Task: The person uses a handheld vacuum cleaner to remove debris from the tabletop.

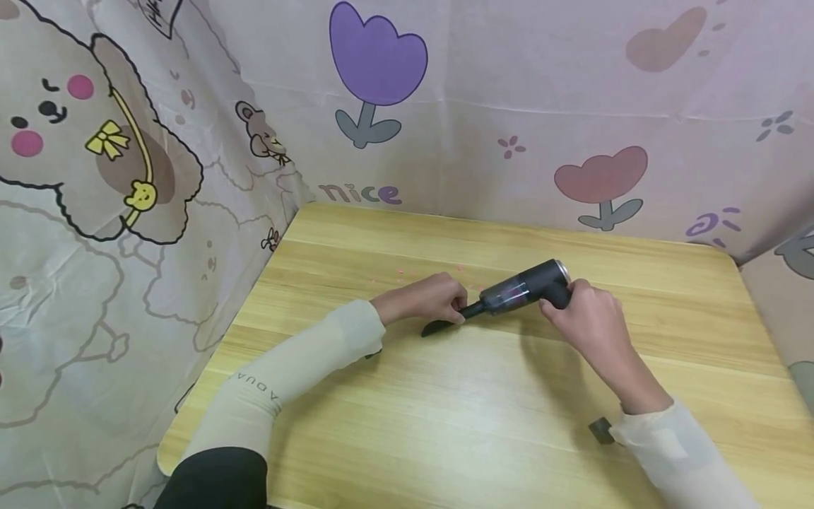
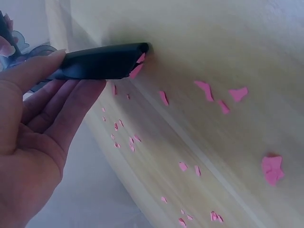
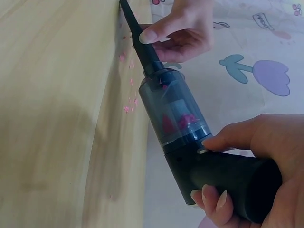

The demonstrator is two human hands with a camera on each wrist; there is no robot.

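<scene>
A black handheld vacuum cleaner [image 1: 550,279] is held above the wooden table, tilted with its tip down to the left. My right hand [image 1: 591,322] grips its handle [image 3: 223,180], and the thumb lies by a small silver button [image 3: 203,151]. Between thumb and fingers, my left hand [image 1: 432,297] pinches the slim black nozzle [image 2: 99,62]. A pink scrap [image 2: 137,70] shows at the nozzle's mouth. More pink pieces lie inside the clear dust cup [image 3: 166,102]. Small pink scraps [image 2: 205,89], seemingly paper, are scattered over the tabletop, with one larger crumpled piece [image 2: 272,169].
The light wooden table [image 1: 445,438] meets a printed cloth backdrop [image 1: 470,148] at its far edge. Another printed cloth [image 1: 210,297] hangs along the left side. A small dark square piece [image 1: 600,430] is by the right sleeve.
</scene>
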